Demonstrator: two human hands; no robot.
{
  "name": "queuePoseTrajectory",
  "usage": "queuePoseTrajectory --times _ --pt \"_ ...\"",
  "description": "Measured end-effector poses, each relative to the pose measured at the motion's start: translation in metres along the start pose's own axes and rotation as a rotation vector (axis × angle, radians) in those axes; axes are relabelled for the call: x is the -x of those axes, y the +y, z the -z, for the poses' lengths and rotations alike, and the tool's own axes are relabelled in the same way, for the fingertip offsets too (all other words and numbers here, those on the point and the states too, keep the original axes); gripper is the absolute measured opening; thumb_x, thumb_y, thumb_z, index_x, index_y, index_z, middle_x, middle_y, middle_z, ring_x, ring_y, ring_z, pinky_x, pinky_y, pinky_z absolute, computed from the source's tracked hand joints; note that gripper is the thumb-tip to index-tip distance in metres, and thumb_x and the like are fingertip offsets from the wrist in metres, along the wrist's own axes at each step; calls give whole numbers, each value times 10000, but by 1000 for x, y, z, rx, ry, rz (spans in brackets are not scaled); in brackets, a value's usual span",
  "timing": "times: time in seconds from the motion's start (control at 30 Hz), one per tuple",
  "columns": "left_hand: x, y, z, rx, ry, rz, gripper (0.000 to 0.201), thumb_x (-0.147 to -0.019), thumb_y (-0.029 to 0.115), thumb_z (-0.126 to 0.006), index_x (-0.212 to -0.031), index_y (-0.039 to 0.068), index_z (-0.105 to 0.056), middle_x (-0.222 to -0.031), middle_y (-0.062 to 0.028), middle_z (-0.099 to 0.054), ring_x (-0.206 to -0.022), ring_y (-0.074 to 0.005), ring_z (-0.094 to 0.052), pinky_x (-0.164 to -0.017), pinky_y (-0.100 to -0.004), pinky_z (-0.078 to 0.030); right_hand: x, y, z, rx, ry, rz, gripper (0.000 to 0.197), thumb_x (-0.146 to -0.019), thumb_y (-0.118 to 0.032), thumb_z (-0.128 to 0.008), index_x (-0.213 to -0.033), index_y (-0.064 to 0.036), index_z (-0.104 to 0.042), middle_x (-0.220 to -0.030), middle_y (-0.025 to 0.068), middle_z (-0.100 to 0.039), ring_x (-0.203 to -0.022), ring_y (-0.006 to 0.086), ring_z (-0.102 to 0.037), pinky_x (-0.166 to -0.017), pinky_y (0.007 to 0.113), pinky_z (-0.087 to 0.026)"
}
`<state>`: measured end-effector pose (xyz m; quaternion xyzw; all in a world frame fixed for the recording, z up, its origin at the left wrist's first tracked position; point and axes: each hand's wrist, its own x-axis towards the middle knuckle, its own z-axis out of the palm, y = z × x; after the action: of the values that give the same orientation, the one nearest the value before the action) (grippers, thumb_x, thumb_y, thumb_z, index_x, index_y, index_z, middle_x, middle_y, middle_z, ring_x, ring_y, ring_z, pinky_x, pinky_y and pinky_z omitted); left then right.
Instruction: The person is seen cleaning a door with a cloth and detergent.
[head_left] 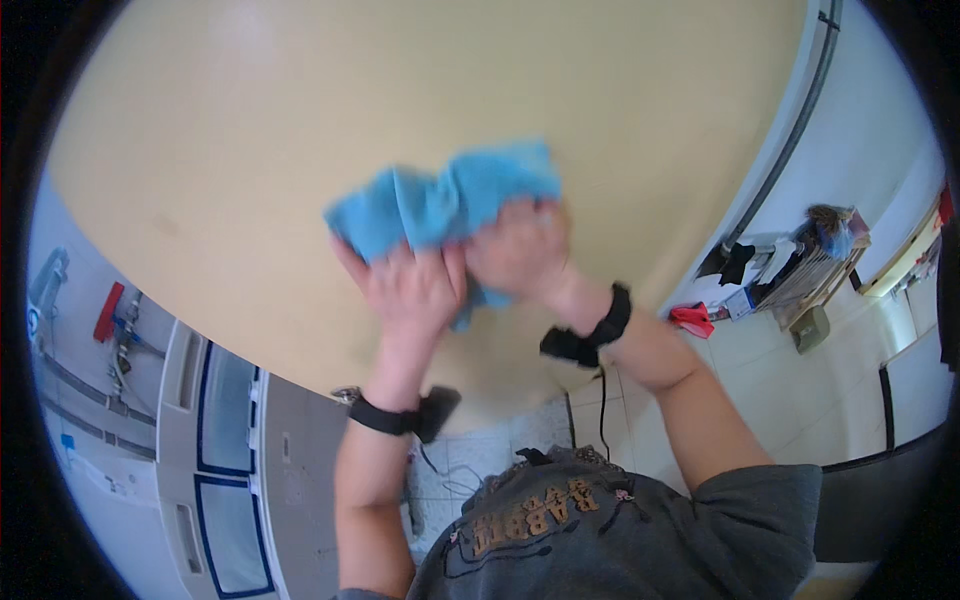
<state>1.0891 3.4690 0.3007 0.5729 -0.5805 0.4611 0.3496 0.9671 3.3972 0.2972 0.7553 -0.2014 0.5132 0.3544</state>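
Note:
A light blue cloth (440, 200) is bunched up against a broad, smooth cream-coloured panel (330, 90). My left hand (412, 290) grips its lower left part, thumb and fingers closed on the fabric. Close beside it, my right hand (520, 250) is curled over the right part of the cloth, somewhat blurred. A corner of the cloth hangs below, between the two hands. Each wrist wears a black strap with a small dark block on it.
Left of the panel's edge stand a white cabinet with blue-framed panes (228, 405) and wall pipes (120, 405). To the right are a grey pipe (790, 140), a wooden rack (810, 275) with things piled on it, and a red cloth item (692, 320) on the tiled floor.

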Motion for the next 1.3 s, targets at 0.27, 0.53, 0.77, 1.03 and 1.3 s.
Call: queuePoseTrajectory --times 0.27,0.53,0.77,1.03,1.3 --pt "-174 17 27 -269 305 -373 427 -801 257 -522 -1108 -37 -485 -980 -192 -530 -990 -335 -498 -1014 -479 -246 -132 132 24 -24 380 212 400 -734 -296 -560 -1019 -18 -522 -992 163 -515 -955 325 -467 -865 489 -333" --pt "-106 39 -9 -108 145 -294 314 -773 380 -576 -987 154 -616 -780 7 -569 -723 -189 -513 -1023 -504 -225 -49 125 16 63 327 115 227 -670 -361 -612 -701 -143 -558 -663 37 -524 -721 215 -505 -607 383 -384" --pt "6 78 -46 -20 -143 -193 484 -773 403 -550 -1168 123 -542 -1182 -148 -529 -1172 -332 -428 -1010 -627 -109 78 93 8 -112 -60 26 182 -643 -309 -629 -615 -145 -553 -634 27 -533 -694 202 -525 -582 363 -410" --pt "145 113 -75 49 -528 41 494 -727 340 -592 -1175 139 -532 -1234 -140 -490 -1158 -269 -437 -994 -605 -164 198 58 -9 -246 -407 211 60 -652 -262 -553 -644 -217 -591 -640 -41 -534 -674 142 -562 -725 446 -469" --pt "144 115 -65 160 -357 45 434 -765 336 -555 -1163 165 -539 -1193 -46 -523 -1101 -203 -470 -968 -531 -255 214 59 -4 -267 -433 182 52 -656 -273 -598 -661 -223 -586 -649 -29 -510 -717 163 -549 -782 473 -436"
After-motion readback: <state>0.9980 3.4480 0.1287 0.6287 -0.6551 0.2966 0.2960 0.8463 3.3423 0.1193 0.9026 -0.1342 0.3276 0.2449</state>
